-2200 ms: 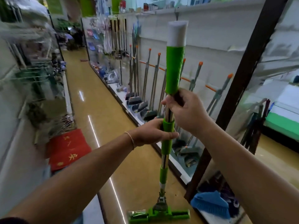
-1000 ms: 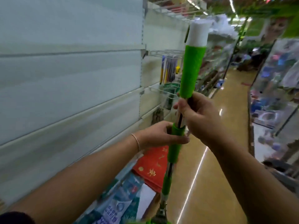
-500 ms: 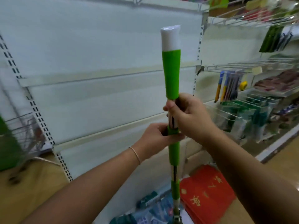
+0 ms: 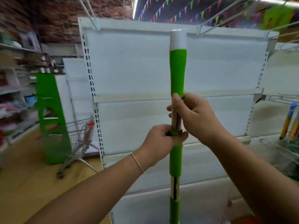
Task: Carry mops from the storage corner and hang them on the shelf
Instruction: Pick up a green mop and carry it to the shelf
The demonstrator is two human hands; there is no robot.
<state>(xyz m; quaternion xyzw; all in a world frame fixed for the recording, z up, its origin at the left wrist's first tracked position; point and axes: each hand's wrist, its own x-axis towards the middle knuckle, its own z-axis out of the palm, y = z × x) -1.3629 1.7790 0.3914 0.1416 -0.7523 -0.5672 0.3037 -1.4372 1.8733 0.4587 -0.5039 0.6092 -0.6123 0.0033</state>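
I hold a mop upright in front of me; its handle has a green grip, a white cap and a shiny metal shaft with green collars. My right hand grips the shaft just below the green grip. My left hand is closed around a green collar lower down. The mop's head is out of view below the frame. Straight ahead stands a white shelf unit with bare back panels and slotted uprights.
A wire shopping cart stands at the shelf's left end, beside a green display stand. Wire racks with hanging goods are on the right. Stocked shelves line the far left. The floor is tan.
The view has swung from the aisle with hanging mops round to the bare white shelf unit, now faced head-on. Both hands keep the same grip on the upright mop.
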